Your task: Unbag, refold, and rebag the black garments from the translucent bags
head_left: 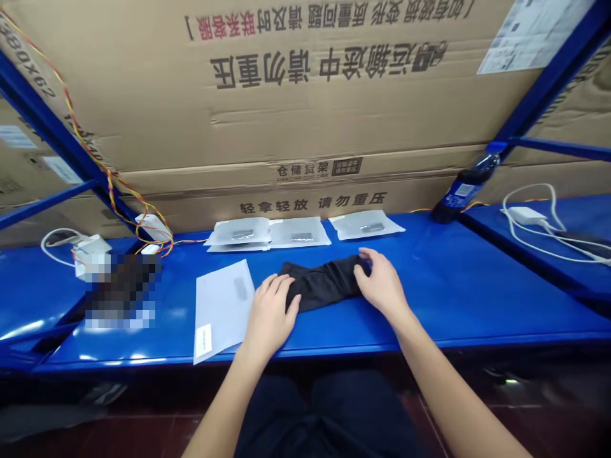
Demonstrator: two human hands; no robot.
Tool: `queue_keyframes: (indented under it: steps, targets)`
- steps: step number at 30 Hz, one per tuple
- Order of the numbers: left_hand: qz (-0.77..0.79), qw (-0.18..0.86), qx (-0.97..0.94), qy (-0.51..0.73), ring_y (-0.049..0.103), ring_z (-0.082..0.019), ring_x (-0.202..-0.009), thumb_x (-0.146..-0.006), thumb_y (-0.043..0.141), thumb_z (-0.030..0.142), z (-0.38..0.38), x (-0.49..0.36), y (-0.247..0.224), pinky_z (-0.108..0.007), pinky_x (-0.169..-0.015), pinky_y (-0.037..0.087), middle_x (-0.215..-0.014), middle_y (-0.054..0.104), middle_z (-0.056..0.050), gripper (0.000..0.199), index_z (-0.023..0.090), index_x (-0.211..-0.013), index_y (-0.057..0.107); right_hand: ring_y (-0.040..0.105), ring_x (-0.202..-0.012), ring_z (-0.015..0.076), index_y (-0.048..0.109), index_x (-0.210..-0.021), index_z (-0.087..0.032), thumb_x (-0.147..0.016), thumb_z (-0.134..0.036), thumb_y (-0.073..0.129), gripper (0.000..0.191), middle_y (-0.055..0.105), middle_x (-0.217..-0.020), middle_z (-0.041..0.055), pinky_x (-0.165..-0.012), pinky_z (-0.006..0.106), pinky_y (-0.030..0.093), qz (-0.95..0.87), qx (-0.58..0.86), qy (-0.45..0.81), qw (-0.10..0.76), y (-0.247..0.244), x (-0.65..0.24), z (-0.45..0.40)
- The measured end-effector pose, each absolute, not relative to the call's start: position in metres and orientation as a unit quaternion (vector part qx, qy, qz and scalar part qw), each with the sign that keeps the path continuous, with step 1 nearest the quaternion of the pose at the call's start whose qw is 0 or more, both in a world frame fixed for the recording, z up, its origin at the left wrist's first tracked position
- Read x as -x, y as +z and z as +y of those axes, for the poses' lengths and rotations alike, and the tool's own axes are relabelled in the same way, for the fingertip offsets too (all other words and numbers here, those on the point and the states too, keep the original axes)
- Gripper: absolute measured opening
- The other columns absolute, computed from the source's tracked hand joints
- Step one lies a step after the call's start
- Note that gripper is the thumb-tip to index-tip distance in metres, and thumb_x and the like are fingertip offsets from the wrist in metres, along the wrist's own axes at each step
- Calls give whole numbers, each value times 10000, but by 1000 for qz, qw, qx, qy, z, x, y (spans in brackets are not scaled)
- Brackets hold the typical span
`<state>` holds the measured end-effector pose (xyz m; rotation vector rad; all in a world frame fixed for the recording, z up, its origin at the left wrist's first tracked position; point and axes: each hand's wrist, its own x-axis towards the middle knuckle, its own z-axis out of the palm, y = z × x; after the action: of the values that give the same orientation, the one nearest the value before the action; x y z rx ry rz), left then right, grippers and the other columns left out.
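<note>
The cloth [324,286] is lying at the centre of the frame, slanting slightly across the blue shelf [458,292]; the left hand [271,312] is resting on its left end, the thumb spreading away from the fingers; the right hand [382,283] is touching its right end, thumb and forefinger parting, though whether they are pinching the fabric I cannot tell; a white bag [222,302] is lying flat just left of the left hand, reaching the shelf's front edge; more bags [300,232] are lying in a row beyond the cloth, above centre, before a carton [267,127]; a bottle [463,191] is standing upper right; a pixelated thing [121,286] is lying at left.
</note>
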<state>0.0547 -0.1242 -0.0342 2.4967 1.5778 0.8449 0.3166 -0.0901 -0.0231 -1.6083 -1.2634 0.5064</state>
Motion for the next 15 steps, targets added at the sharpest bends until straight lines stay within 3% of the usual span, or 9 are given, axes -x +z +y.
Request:
queue_keyframes:
  steps: [2, 4, 6, 8, 11, 15]
  targets:
    - [513, 31, -814, 271, 584, -362, -1398, -1057, 557, 326, -124, -51, -34, -550, -1148, 511, -1403, 710, -118, 332, 228, -1360, 648, 523, -1411, 432, 678, -1334, -150, -956, -408, 571, 471, 654, -1413, 226, -1203, 656, 380, -599, 644, 101, 466, -21, -318, -100]
    - [514, 32, -816, 263, 580, -363, -1407, -1056, 555, 337, -123, -48, -32, -553, -1160, 505, -1406, 708, -122, 357, 223, -1384, 636, 562, -1376, 408, 657, -1390, -168, -985, -477, 578, 515, 649, -1439, 210, -1157, 602, 463, -688, 598, 30, 410, -21, -308, -108]
    - [521, 31, -815, 250, 573, -368, -1417, -1056, 550, 347, -123, -46, -29, -559, -1171, 500, -1417, 703, -129, 389, 207, -1412, 619, 628, -1290, 411, 652, -1393, -154, -971, -512, 623, 554, 681, -1393, 217, -1078, 575, 537, -744, 567, 14, 352, -23, -294, -113]
    - [534, 24, -812, 236, 565, -375, -1425, -1061, 534, 356, -123, -41, -27, -565, -1178, 496, -1430, 698, -137, 417, 182, -1433, 605, 678, -1213, 406, 674, -1341, -145, -998, -451, 580, 469, 727, -1305, 215, -1013, 560, 574, -757, 563, 7, 331, -26, -282, -113]
    - [553, 5, -804, 220, 556, -378, -1434, -1068, 510, 363, -123, -31, -25, -566, -1180, 495, -1435, 697, -147, 435, 159, -1441, 602, 745, -1099, 341, 691, -1278, -193, -1019, -316, 489, 350, 782, -1189, 155, -954, 493, 601, -717, 577, 29, 390, -27, -286, -108]
    - [561, -14, -799, 216, 567, -381, -1421, -1054, 513, 343, -124, -11, -23, -574, -1174, 494, -1404, 718, -130, 372, 182, -1354, 663, 771, -931, 318, 682, -1276, -222, -945, -382, 606, 376, 806, -996, 97, -881, 473, 610, -576, 667, 56, 469, -28, -331, -103]
